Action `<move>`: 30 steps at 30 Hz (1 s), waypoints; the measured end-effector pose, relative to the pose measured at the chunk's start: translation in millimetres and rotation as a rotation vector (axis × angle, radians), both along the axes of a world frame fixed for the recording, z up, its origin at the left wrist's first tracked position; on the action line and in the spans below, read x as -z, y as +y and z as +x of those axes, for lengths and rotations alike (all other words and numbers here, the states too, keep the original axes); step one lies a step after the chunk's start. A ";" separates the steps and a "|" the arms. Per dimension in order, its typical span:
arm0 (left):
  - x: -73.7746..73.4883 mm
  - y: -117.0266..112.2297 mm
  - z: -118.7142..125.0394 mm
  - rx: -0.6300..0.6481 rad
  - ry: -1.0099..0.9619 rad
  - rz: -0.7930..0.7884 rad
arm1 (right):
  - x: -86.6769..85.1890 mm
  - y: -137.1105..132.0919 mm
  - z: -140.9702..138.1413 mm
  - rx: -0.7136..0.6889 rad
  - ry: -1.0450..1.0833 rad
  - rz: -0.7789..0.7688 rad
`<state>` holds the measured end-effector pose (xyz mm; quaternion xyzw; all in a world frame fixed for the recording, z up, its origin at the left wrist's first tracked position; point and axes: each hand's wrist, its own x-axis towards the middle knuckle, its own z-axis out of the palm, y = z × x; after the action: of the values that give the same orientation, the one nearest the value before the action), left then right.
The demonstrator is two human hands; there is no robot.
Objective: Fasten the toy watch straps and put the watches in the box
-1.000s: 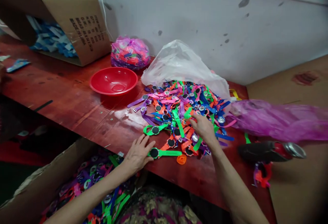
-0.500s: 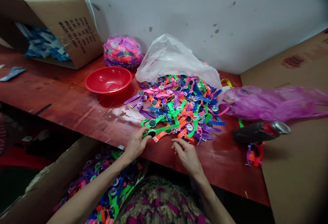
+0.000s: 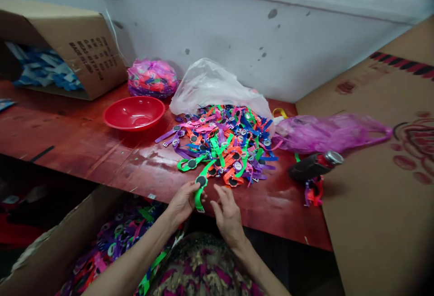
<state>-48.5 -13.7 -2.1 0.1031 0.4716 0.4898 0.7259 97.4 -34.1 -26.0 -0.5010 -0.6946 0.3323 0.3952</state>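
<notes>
A bright green wristwatch (image 3: 201, 181) with a dark round face is pinched in my left hand (image 3: 185, 203), its strap hanging down past the table's front edge. Just to the right, my right hand (image 3: 228, 214) is apart from the watch, with thumb and fingers spread and nothing between them. Beyond both hands lies a heap of coloured watches (image 3: 233, 138) in green, orange, purple, pink and blue. The heap spills from the mouth of a white plastic bag (image 3: 217, 83).
A red bowl (image 3: 134, 114) stands left of the heap, near a tied pink bag (image 3: 152, 78) and a carton (image 3: 91, 56) of blue-white packets. At right are a pink plastic bag (image 3: 332, 131), a dark bottle (image 3: 312, 166) and a cardboard panel (image 3: 373, 187). Below left, a box holds more watches (image 3: 111, 241).
My left hand has lifted the green watch off the heap's front edge and drawn it toward me. The right hand has come nearer to it and opened. The view has shifted right and up.
</notes>
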 end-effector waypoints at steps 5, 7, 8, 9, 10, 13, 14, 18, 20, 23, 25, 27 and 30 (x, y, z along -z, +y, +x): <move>-6.0 -1.2 23.4 -0.010 -0.159 -0.137 | -6.5 -1.7 9.2 -0.084 -0.016 0.205; -8.9 -3.9 26.5 0.014 -0.105 -0.107 | -11.3 4.2 16.2 0.017 0.191 -0.037; -9.9 -6.2 26.1 0.029 -0.080 -0.072 | -13.4 6.7 20.1 0.062 0.306 -0.197; -10.6 -9.1 24.5 0.066 -0.075 -0.028 | -15.2 8.3 23.9 0.078 0.419 -0.348; -10.8 -12.5 22.2 0.131 -0.094 0.024 | -17.1 8.6 27.5 0.056 0.521 -0.474; -9.0 -23.5 13.7 0.435 -0.206 0.151 | -27.0 1.8 35.8 -0.104 0.726 -0.579; -7.5 -26.6 11.4 0.527 -0.234 0.166 | -32.2 -2.2 37.6 -0.154 0.733 -0.544; 0.3 -34.1 10.4 0.671 -0.280 0.173 | -54.8 -17.7 42.3 -0.336 0.570 -0.342; 3.5 -34.8 13.9 0.654 -0.218 0.184 | -60.2 -22.3 43.8 -0.346 0.547 -0.275; 8.4 -32.0 19.2 0.529 0.152 0.266 | -57.7 -22.7 45.8 -0.232 0.518 -0.207; 13.6 -29.1 20.6 0.349 0.526 0.359 | -52.1 -19.8 46.3 -0.105 0.423 -0.109; 21.1 -27.4 21.7 0.268 0.711 0.362 | -45.1 -17.0 44.5 -0.009 0.304 0.013; 32.9 -27.2 26.9 0.490 0.373 0.159 | -32.1 -18.3 36.3 -0.078 0.210 0.178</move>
<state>-21.7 -40.8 -35.0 0.3581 0.5182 0.3083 0.7129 133.6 -52.4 6.1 -0.3988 -0.6952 0.3350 0.4954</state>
